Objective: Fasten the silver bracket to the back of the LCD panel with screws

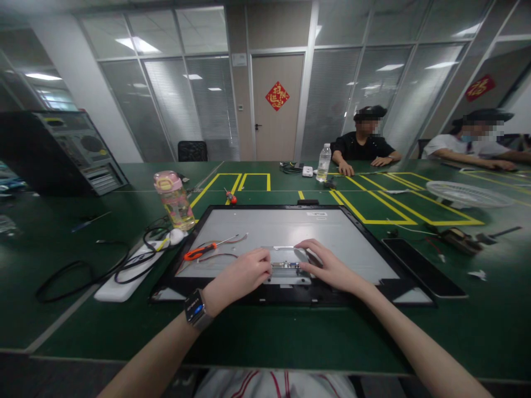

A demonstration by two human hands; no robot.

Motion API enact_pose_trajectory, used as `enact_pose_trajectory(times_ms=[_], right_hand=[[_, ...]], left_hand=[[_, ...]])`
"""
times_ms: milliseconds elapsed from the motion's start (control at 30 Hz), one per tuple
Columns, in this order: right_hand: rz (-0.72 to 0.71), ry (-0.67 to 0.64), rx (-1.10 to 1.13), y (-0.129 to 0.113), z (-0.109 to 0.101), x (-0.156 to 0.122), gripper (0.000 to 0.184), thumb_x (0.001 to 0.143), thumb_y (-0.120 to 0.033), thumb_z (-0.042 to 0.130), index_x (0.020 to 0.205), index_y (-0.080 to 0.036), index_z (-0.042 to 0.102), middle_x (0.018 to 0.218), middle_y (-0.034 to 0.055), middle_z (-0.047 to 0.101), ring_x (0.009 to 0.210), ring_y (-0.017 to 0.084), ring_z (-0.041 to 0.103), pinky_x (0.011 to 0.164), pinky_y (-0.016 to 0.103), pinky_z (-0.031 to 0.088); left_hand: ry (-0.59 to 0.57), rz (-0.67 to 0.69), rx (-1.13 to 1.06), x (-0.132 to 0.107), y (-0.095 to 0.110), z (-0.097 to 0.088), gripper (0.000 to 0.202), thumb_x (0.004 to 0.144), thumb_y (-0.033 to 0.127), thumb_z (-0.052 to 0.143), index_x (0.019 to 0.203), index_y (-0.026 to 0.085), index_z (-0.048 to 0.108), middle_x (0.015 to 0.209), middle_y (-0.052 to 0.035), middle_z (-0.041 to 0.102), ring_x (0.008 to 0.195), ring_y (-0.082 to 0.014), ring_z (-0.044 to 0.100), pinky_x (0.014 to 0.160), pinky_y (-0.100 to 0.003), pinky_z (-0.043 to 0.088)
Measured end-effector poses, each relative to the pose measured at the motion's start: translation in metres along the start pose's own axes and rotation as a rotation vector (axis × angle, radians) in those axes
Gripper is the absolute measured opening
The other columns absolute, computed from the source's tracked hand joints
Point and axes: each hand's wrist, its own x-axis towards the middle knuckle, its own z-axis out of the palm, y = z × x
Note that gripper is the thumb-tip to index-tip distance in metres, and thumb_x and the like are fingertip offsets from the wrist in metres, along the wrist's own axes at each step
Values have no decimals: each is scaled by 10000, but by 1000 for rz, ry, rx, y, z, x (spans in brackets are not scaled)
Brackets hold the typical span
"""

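Note:
A large flat display panel (290, 229) lies face down in a black frame on the green table. Near its front edge sits a small metal circuit module (286, 269). My left hand (243, 273), with a watch on the wrist, is curled at the module's left end, fingers closed against it. My right hand (327, 265) presses on the module's right end with bent fingers. An orange-handled screwdriver (203, 250) rests on the panel to the left of my hands, beside thin wires.
A pink-capped bottle (174, 202), black cables (124, 262) and a white strip sit at left. A computer case (70, 152) stands far left. A dark phone-like slab (423, 268) lies right. A water bottle (323, 163), fan grille (468, 193) and two seated people are at the back.

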Motion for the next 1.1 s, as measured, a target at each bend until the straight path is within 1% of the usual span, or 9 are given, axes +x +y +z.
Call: enact_pose_trajectory(times_ms=[167, 300, 433, 500, 600, 733, 800, 967, 1100], right_hand=[[-6, -16, -8, -2, -1, 0, 354, 906, -420, 569, 1210, -240, 544, 1201, 90, 554, 1114, 255, 538, 986, 437, 446], [3, -5, -16, -2, -1, 1, 345, 910, -420, 558, 1204, -238, 550, 1197, 87, 562, 1086, 252, 550, 964, 426, 458], [-11, 7, 10, -2, -1, 1, 323, 929, -413, 530, 1195, -232, 556, 1182, 83, 575, 1098, 247, 549, 997, 425, 437], [-22, 14, 32, -3, -1, 1, 301, 947, -405, 504, 1185, -230, 561, 1170, 82, 579, 1113, 244, 543, 1010, 424, 427], [-27, 34, 54, -3, -1, 2, 287, 971, -405, 459, 1173, -230, 566, 1154, 81, 588, 1115, 243, 544, 1014, 431, 427], [-39, 60, 50, -1, 0, 2, 282, 979, -407, 441, 1155, -225, 564, 1133, 83, 604, 1096, 242, 554, 1008, 432, 433], [-46, 65, 44, 0, 1, 3, 268, 977, -393, 448, 1147, -223, 565, 1128, 83, 609, 1084, 239, 561, 1002, 426, 438], [-53, 74, 50, 2, 2, 4, 248, 976, -349, 453, 1145, -211, 570, 1123, 86, 609, 1081, 233, 564, 1000, 415, 436], [-56, 70, 51, 3, 2, 4, 255, 974, -348, 461, 1161, -207, 563, 1137, 88, 601, 1095, 229, 558, 1006, 408, 430]], left_hand=[[-25, -28, -79, 2, -4, -3, 156, 873, 112, 581, 788, 160, 703, 914, -32, 589, 761, -123, 571, 728, -226, 452], [-46, -75, -155, 3, -8, -5, 148, 859, 125, 606, 793, 169, 731, 941, -30, 607, 807, -125, 602, 770, -220, 463], [-63, -61, -49, 5, -3, -11, 210, 892, 125, 543, 773, 170, 710, 915, -27, 624, 786, -128, 608, 754, -228, 458], [-82, -12, 82, 7, 5, -15, 205, 900, 104, 522, 787, 161, 683, 860, -32, 629, 760, -145, 603, 705, -242, 454], [-21, 130, 309, 16, 19, -12, 154, 902, 74, 510, 840, 147, 631, 834, -49, 621, 776, -189, 593, 687, -289, 456], [38, 411, 447, 36, 29, 7, 71, 895, 87, 550, 879, 123, 609, 835, -69, 626, 795, -205, 593, 700, -318, 460], [52, 473, 469, 46, 29, 17, 69, 876, 78, 578, 841, 125, 613, 860, -76, 630, 796, -201, 593, 707, -321, 465], [78, 524, 443, 59, 25, 27, 65, 860, 99, 614, 805, 122, 638, 939, -84, 620, 909, -218, 590, 815, -346, 480], [82, 459, 346, 57, 22, 29, 115, 896, 116, 570, 804, 135, 636, 916, -69, 608, 894, -196, 580, 799, -324, 480]])
